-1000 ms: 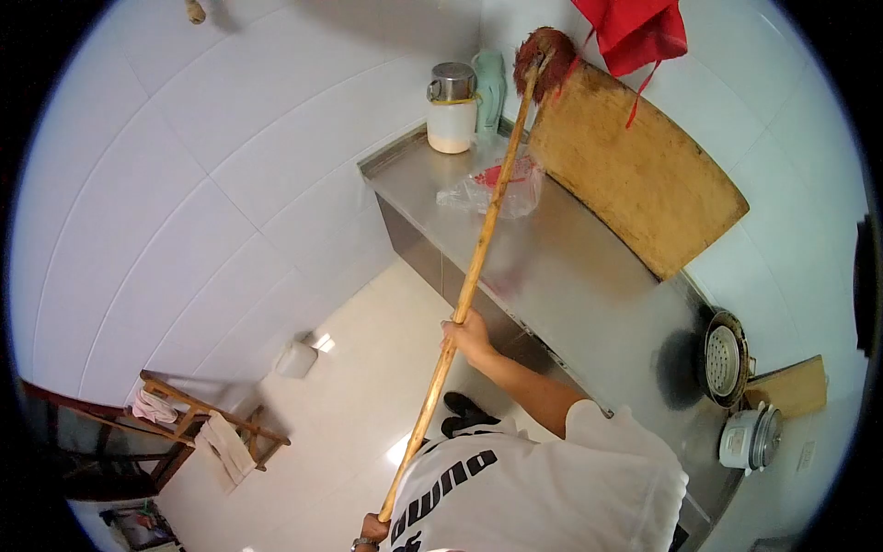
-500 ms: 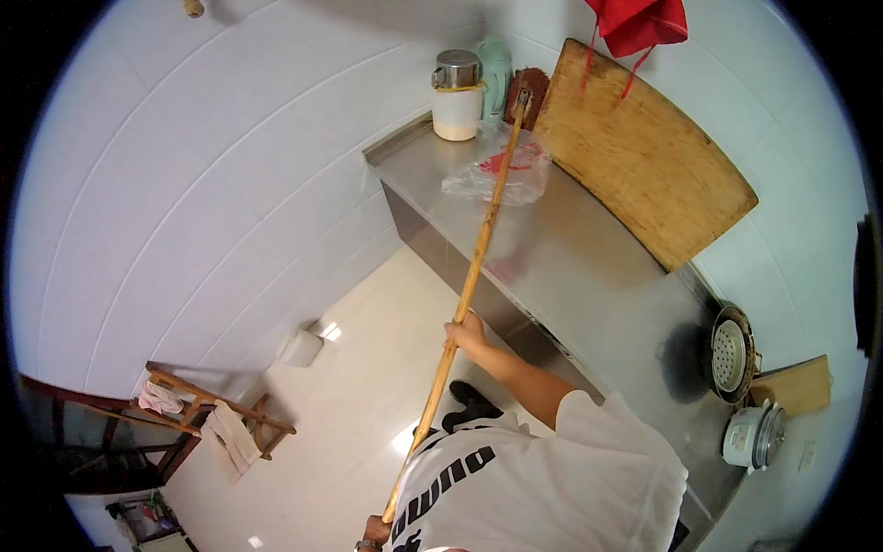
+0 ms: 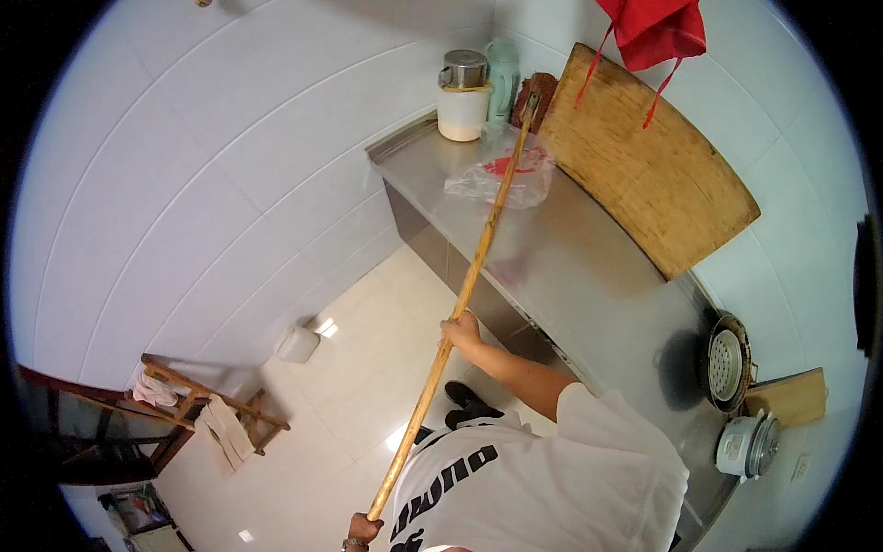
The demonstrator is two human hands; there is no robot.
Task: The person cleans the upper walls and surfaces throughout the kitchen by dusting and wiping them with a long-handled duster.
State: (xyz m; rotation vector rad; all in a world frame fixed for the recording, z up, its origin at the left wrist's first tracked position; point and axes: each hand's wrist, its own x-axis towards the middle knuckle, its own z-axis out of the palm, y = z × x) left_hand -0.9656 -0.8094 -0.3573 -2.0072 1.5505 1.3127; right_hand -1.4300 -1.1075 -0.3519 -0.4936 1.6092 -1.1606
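Observation:
A long wooden pole (image 3: pixel 478 253) runs diagonally from the lower left to the counter's far corner. Its reddish-brown bristle head (image 3: pixel 535 92) is at the wall, between the green thermos (image 3: pixel 503 78) and the large wooden board (image 3: pixel 653 166). My right hand (image 3: pixel 463 329) is wrapped round the middle of the pole, just off the counter's front edge. Near the pole's lower end my left hand (image 3: pixel 364 528), with a watch on the wrist, is closed round it. Beneath the pole on the counter lies a clear and red plastic bag (image 3: pixel 524 184).
A white container with a metal cup (image 3: pixel 462 115) stands on the steel counter (image 3: pixel 589 267). A red cloth (image 3: pixel 653 37) hangs above the board. At right are a pan (image 3: pixel 727 363) and a rice cooker (image 3: pixel 748 446). A wooden rack (image 3: pixel 193 396) and white jug (image 3: pixel 297 344) are on the floor.
The bristle head has moved down from in front of the board's upper corner to beside the thermos. Both hands have kept hold of the pole. The view has shifted slightly.

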